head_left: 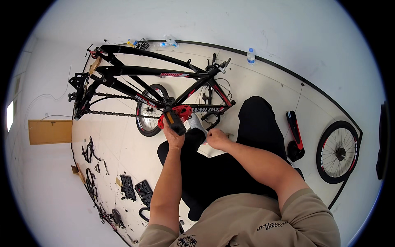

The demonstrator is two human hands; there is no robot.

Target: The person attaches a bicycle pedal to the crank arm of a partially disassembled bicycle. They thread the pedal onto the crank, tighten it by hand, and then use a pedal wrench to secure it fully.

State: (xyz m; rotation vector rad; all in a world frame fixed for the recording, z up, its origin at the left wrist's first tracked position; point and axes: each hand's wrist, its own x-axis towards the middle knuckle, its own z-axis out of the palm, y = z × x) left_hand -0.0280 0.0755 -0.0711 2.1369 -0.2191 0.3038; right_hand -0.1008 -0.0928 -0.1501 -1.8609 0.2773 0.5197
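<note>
A black bicycle frame (140, 71) with red and white decals stands in front of me, without its rear wheel. Its chain (119, 114) runs from the rear end at the left to a red chainring (183, 111). My left hand (173, 138) is closed around the black pedal (175, 122) beside that chainring; the pedal covers part of the fingers. Just right of it, my right hand (217, 139) has its fingers curled together near my light grey shoe (196, 122). Whatever the right fingers hold, if anything, cannot be made out.
A wheel (340, 151) leans at the right wall, near a black and red floor pump-like stand (294, 136). Another wheel (150, 110) shows behind the frame. Black tool cases (128, 187) and scattered parts lie lower left. A water bottle (251, 56) stands by the far wall.
</note>
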